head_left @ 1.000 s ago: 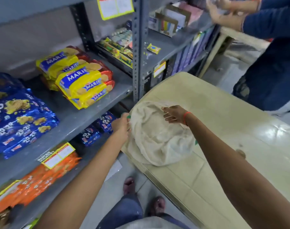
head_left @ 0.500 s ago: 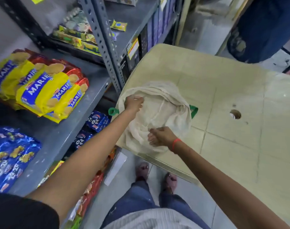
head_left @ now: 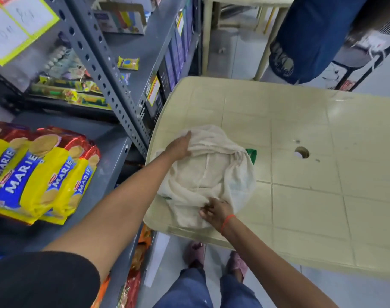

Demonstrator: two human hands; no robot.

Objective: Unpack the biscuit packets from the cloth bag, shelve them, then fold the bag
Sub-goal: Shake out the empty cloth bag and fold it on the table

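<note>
The cream cloth bag [head_left: 208,174] lies crumpled and flat on the near left corner of the pale plastic table [head_left: 300,130]; a green handle [head_left: 251,154] pokes out at its right. My left hand [head_left: 179,146] rests flat on the bag's far left part, fingers stretched. At the near edge, my right hand [head_left: 215,210] pinches a fold of the cloth. Yellow Marie biscuit packets [head_left: 40,176] are stacked on the grey shelf [head_left: 109,156] at the left.
A grey perforated rack upright [head_left: 109,76] stands between shelf and table. The upper shelf holds small snack packs [head_left: 127,62] and boxes. Another person in blue [head_left: 311,36] stands beyond the table. The table has a round hole [head_left: 301,152]. My feet are below the table edge.
My left hand slid from the bag's left edge onto its far top. My right hand moved from the far side to the near edge and gripped the cloth. The view tilted down.
</note>
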